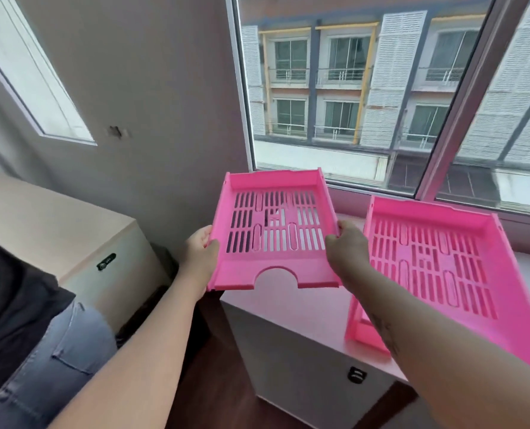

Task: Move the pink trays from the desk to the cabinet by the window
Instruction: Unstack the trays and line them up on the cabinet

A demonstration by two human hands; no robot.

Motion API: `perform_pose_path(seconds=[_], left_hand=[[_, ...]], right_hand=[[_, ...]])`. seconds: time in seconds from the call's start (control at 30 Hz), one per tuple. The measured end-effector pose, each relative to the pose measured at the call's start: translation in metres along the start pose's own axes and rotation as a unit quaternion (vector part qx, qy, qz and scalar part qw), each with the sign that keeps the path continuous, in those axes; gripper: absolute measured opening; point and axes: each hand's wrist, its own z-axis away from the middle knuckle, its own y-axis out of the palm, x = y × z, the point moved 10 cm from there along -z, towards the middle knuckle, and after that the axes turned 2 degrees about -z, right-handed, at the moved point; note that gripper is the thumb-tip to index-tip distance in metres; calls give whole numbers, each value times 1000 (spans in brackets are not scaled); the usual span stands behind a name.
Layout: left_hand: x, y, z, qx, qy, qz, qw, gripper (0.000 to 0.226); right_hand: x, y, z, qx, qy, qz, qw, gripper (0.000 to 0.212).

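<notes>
I hold a pink slotted tray (274, 267) level in the air above the left end of the white cabinet (291, 342) under the window. My left hand (200, 252) grips its left edge and my right hand (347, 246) grips its right edge. A second pink tray (449, 270) rests on the cabinet top to the right, on top of another pink tray whose front edge (365, 332) shows below it. My right forearm crosses in front of that stack.
A large window (381, 97) runs behind the cabinet, with a sill along its base. A beige cabinet (56, 230) stands at the left against the grey wall. A seated person's dark shirt and jeans (40, 351) fill the lower left. Dark wood floor lies between.
</notes>
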Motion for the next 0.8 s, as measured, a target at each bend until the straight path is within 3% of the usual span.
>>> perform_pose_path(seconds=[0.33,0.5,0.63,0.8], left_hand=[[85,37,-38,46,-74,51,995,48],[97,44,-41,82,-72,-22,994,49],[55,30,-52,76,-30,-85,993,58],[-39,23,-66,47,47,-45,997,48]], right_hand=[[-59,41,-26,23,98,122,987,31],[-73,57,-24,83,124,152,977,38],[-23,44,-35,79,60,140,985,43],[43,14,-47,48,-24,110,993,50]])
